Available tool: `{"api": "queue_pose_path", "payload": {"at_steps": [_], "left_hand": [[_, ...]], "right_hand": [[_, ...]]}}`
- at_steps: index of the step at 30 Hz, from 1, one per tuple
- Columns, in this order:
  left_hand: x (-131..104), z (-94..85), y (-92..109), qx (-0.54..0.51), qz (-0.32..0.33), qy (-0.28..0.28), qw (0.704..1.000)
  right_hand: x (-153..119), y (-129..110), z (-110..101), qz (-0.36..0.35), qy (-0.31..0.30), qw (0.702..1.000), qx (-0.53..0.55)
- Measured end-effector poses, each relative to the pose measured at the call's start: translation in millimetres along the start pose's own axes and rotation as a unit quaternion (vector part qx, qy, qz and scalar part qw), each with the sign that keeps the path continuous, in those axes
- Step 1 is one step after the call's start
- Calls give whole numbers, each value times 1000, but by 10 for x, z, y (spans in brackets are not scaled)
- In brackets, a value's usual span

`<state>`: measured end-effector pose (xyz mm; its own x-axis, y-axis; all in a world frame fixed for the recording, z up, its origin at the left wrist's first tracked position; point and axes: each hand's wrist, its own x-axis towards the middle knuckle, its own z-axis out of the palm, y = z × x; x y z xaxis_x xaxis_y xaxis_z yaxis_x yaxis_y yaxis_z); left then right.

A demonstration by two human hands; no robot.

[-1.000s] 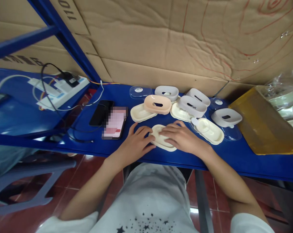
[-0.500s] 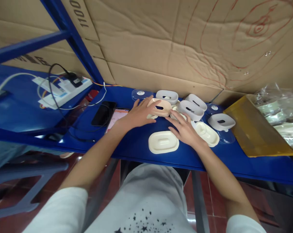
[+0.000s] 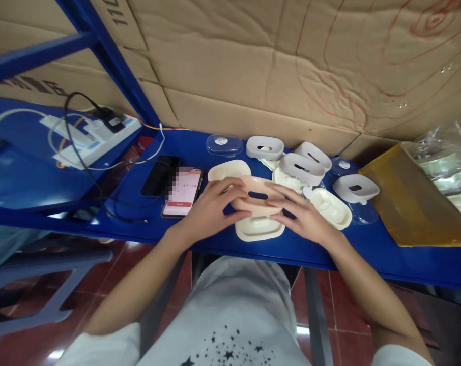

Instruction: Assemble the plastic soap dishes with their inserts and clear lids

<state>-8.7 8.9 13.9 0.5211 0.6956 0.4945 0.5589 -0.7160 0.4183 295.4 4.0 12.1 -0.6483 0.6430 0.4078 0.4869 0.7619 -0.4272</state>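
Between my two hands is a peach oval plastic shell (image 3: 260, 184) with a dark slot in its middle. My left hand (image 3: 214, 206) grips its left end with fingers on top and thumb below. At its right end, my right hand (image 3: 305, 216) holds it with bent fingers. Directly under the shell lies a cream oval tray (image 3: 260, 235), partly covered; whether the two touch I cannot tell. Another cream oval tray (image 3: 227, 169) sits behind my left hand. Further right is a cream tray with a small round piece (image 3: 334, 209), near my right wrist.
Several grey oval shells (image 3: 264, 147) stand along the back. A clear lid (image 3: 223, 145) lies beside them. To the left are a lit phone (image 3: 182, 190), a dark phone (image 3: 160, 175) and a power strip (image 3: 96, 140) with cables. A yellow-brown box (image 3: 391, 198) stands at the right.
Both hands have brought the peach shell towards me, from the back of the table to over the front cream tray. The cream tray behind my left hand is now uncovered.
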Motion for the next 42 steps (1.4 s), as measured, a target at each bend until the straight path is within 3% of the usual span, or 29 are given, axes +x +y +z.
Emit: {"api": "queue_pose_path", "payload": {"at_steps": [4,9,19,27,36,39,42], "left_hand": [[-327,116,229,26,46,11,999],[-489,263,256,51,58,-1,997],[-630,335,233,75,55,-49,994],[-679,333,302,63,44,-40,996],[-679,402,356,53,23,-30,998],[-675,396,350,44,24,-39,998],[-672,380,346,42,14,-50,998]], "right_hand": [[-309,-164,9,-19,9,1000,-8],[-513,-160,105,1,22,1000,-20],[-645,-304,211,24,-11,997,-66],[-667,-443,277,-2,29,991,-132],[-742,-528,383,47,39,994,-91],[-754,-516,342,42,35,993,-102],[-731,-343,183,55,45,983,-171]]}}
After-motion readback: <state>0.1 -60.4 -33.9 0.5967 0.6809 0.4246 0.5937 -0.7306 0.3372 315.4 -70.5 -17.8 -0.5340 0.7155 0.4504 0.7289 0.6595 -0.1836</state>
